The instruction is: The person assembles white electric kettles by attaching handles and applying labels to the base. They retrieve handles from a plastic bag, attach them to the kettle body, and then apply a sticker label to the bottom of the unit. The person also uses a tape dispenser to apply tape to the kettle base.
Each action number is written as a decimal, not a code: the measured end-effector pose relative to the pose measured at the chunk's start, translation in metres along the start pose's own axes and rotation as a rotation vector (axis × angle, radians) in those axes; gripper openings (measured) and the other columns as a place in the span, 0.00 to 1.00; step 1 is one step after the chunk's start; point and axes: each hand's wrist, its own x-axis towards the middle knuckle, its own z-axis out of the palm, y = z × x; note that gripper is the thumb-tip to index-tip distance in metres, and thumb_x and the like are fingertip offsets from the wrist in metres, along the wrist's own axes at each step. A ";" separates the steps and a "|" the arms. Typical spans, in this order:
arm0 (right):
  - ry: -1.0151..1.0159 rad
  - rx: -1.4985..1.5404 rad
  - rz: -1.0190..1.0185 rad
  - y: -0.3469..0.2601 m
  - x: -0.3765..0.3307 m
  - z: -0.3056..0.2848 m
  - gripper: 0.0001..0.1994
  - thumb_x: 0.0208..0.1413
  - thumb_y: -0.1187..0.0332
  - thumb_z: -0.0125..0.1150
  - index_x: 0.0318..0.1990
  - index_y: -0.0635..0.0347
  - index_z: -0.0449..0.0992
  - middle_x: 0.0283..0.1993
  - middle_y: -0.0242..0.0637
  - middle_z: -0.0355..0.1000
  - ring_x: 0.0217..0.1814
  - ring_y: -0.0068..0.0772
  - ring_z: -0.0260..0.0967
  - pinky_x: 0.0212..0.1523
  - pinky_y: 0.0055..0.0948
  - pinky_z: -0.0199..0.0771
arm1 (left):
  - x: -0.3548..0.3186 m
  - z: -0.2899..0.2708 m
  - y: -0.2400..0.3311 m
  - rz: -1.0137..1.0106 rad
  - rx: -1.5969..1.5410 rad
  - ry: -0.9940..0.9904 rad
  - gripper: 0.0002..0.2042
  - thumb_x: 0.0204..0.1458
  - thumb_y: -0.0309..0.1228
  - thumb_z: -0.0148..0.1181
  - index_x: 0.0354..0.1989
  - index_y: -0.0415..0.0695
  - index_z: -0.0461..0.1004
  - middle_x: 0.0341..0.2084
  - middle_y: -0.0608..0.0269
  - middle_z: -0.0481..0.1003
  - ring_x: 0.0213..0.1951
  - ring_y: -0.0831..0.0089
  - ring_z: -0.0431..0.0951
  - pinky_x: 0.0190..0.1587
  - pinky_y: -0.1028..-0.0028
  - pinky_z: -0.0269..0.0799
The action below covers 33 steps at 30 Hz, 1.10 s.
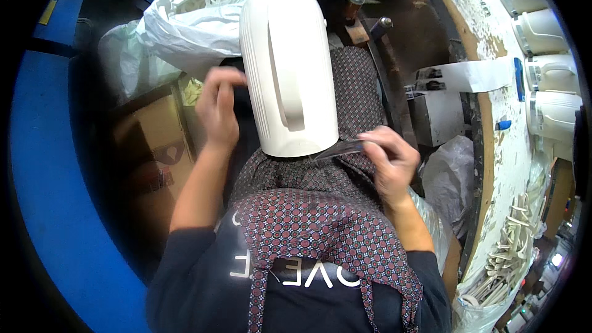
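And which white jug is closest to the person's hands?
The handled white jug between the left hand and right hand; the other jugs are lined up on the bench at right.

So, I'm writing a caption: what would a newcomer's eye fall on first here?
First comes the white jug in the middle, with the left hand beside it and the right hand holding a thin dark item near its lower end. Then come the blue panel at far left and similar jugs at upper right.
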 end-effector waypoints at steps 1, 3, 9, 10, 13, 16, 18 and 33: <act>-0.021 0.084 0.194 -0.004 0.001 0.019 0.04 0.51 0.80 0.62 0.35 0.68 0.80 0.31 0.33 0.73 0.32 0.21 0.67 0.35 0.20 0.67 | -0.023 -0.007 0.003 0.014 -0.118 -0.102 0.29 0.59 0.56 0.49 0.29 0.36 0.73 0.25 0.59 0.74 0.30 0.72 0.72 0.37 0.75 0.67; -0.038 0.303 0.339 0.014 -0.003 0.044 0.04 0.52 0.80 0.63 0.36 0.68 0.80 0.32 0.33 0.74 0.33 0.20 0.68 0.36 0.19 0.67 | -0.047 -0.006 0.028 -0.039 -0.001 -0.310 0.36 0.43 0.70 0.55 0.26 0.41 0.74 0.23 0.63 0.74 0.27 0.69 0.73 0.33 0.72 0.66; -0.075 -0.023 0.175 0.033 -0.012 0.051 0.06 0.49 0.77 0.68 0.35 0.64 0.82 0.34 0.34 0.78 0.35 0.21 0.72 0.37 0.21 0.70 | -0.070 0.005 0.047 -0.090 0.241 -0.442 0.08 0.46 0.26 0.66 0.20 0.44 0.73 0.15 0.65 0.69 0.19 0.67 0.67 0.27 0.69 0.57; -0.068 -0.057 0.148 0.037 -0.014 0.050 0.06 0.48 0.77 0.69 0.35 0.64 0.82 0.33 0.34 0.78 0.34 0.22 0.71 0.36 0.21 0.69 | -0.069 0.005 0.049 -0.084 0.257 -0.463 0.08 0.46 0.26 0.66 0.20 0.44 0.73 0.15 0.65 0.69 0.19 0.67 0.67 0.26 0.69 0.57; -0.053 -0.143 0.105 0.041 -0.018 0.050 0.05 0.47 0.76 0.70 0.32 0.62 0.81 0.30 0.32 0.76 0.31 0.23 0.68 0.33 0.22 0.67 | -0.073 0.007 0.047 -0.090 0.301 -0.458 0.08 0.45 0.25 0.66 0.19 0.44 0.72 0.15 0.65 0.69 0.19 0.66 0.66 0.26 0.69 0.57; -0.060 -0.214 0.095 0.036 -0.013 0.056 0.05 0.46 0.75 0.71 0.29 0.61 0.79 0.26 0.31 0.73 0.27 0.23 0.65 0.30 0.22 0.64 | -0.074 0.006 0.045 -0.086 0.335 -0.445 0.09 0.45 0.23 0.64 0.18 0.43 0.69 0.14 0.63 0.66 0.19 0.63 0.65 0.26 0.68 0.56; -0.072 -0.292 0.035 0.034 -0.009 0.059 0.06 0.45 0.75 0.71 0.27 0.60 0.77 0.24 0.30 0.70 0.26 0.23 0.63 0.28 0.23 0.63 | -0.073 0.005 0.046 -0.064 0.366 -0.441 0.10 0.45 0.22 0.64 0.18 0.42 0.68 0.14 0.62 0.64 0.18 0.63 0.64 0.25 0.67 0.56; -0.091 -0.444 0.000 0.029 -0.003 0.063 0.09 0.42 0.73 0.70 0.24 0.59 0.72 0.21 0.32 0.65 0.24 0.31 0.61 0.28 0.30 0.61 | -0.073 0.008 0.046 0.063 0.518 -0.423 0.12 0.42 0.25 0.67 0.16 0.44 0.67 0.14 0.63 0.65 0.18 0.65 0.64 0.25 0.68 0.56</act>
